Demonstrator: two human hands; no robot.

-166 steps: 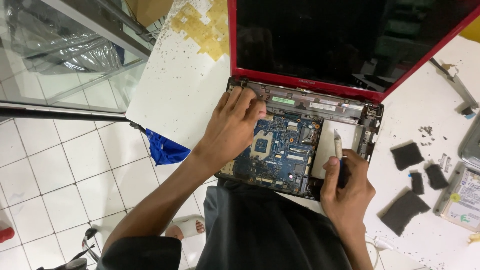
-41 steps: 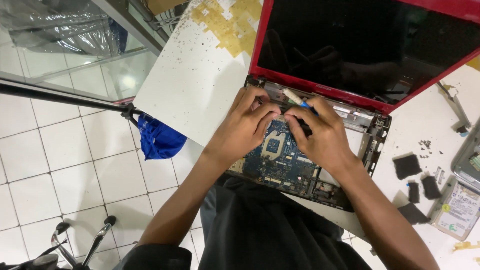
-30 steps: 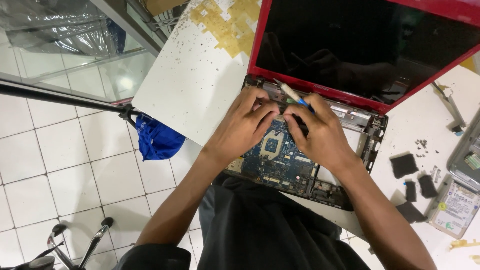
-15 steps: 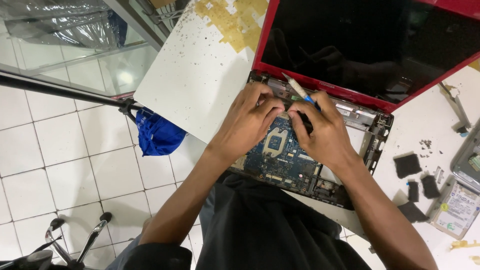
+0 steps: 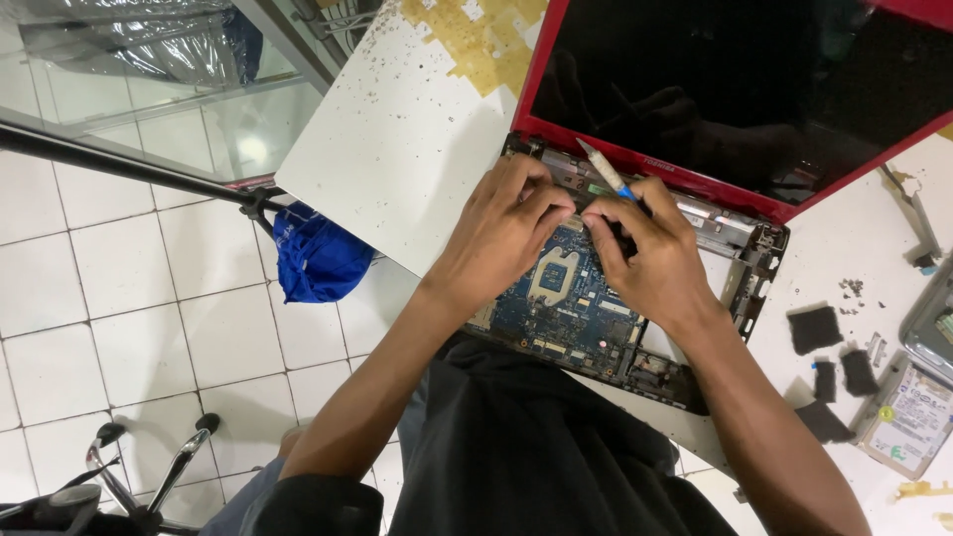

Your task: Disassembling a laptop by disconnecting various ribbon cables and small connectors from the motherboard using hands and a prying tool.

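A red laptop lies open on the white table, its dark screen tilted back. The keyboard cover is off and the blue motherboard is exposed. My left hand rests on the upper left of the board, fingers curled down near the hinge. My right hand sits beside it, fingertips almost meeting the left ones, and holds a small tool with a pale handle and blue collar that points up toward the hinge. What lies under the fingertips is hidden.
Black pads and a bare hard drive lie on the table at the right. A blue bag hangs from a dark pole over the tiled floor. Yellowed tape patches mark the tabletop's far side.
Five seconds ago my right hand was at the board's lower right corner. It now sits near the hinge beside the left hand with the tool. In the last second both hands barely moved.
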